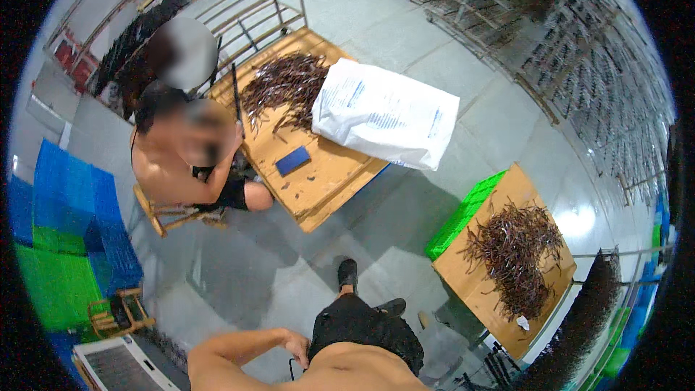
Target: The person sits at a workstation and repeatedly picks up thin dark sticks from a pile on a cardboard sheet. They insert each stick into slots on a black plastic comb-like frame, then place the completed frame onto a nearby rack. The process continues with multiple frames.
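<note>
My left hand (295, 347) is at my waist, beside the black shorts (362, 333). Its fingers look curled closed, and a thin dark cord (292, 371) shows just below them; what they hold, if anything, I cannot make out. My right hand is out of view. Ahead stands a table with a brown cardboard top (318, 199). On it lie a heap of dark brown thin strips (286, 90), a blue rectangular block (293, 161) and a large white printed sack (387, 112), which overhangs the table's right edge.
Another person (174, 166) sits on a wooden chair (156, 221) at the table's left. To the right, a cardboard sheet (470, 264) on a green crate (467, 213) bears more dark strips (517, 253). Racks of hanging strips (594, 80) line the right; blue and green bins (72, 210) stand left.
</note>
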The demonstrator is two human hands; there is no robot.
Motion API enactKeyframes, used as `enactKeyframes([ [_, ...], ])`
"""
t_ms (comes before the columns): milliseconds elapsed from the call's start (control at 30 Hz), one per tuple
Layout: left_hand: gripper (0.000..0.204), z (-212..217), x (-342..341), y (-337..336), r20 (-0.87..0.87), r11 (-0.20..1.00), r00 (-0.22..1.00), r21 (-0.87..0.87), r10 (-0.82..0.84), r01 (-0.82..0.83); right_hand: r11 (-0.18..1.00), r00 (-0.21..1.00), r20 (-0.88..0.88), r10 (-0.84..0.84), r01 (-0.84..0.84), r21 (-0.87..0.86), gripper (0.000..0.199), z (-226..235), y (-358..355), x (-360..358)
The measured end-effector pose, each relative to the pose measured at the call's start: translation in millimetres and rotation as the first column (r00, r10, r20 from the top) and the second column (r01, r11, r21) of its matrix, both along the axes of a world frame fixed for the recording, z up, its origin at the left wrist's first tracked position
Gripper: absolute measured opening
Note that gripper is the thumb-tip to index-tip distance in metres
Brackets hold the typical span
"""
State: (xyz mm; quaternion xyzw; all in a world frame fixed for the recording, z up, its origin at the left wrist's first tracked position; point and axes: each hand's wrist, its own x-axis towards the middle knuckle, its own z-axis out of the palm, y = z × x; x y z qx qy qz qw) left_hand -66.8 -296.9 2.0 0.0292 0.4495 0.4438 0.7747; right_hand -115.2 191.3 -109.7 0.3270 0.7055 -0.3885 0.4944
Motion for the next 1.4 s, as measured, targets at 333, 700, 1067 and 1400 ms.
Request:
enactKeyframes([
  [333,0.022,-13,-24,21,0.078,0.985,0.99,-0.122,-0.117,0.126,0.989,0.988,-0.066,-0.142,0.139,-0.048,0.029,-8,30,17],
  [700,0.026,-35,-63,95,-0.029,0.935,0.996,-0.347,-0.084,0.069,0.764,0.807,-0.38,0.453,-0.571,-0.302,0.034,-76,130,273],
  [1067,0.021,-50,-184,189,-0.374,0.899,0.899,-0.436,-0.228,0.047,0.681,0.758,0.177,-0.627,0.644,-0.348,0.033,101,79,179],
  [1400,0.022,-101,-249,256,-0.564,0.853,0.798,-0.289,0.215,-0.434,0.733,0.817,0.321,-0.479,0.574,-0.365,0.026,151,108,188],
])
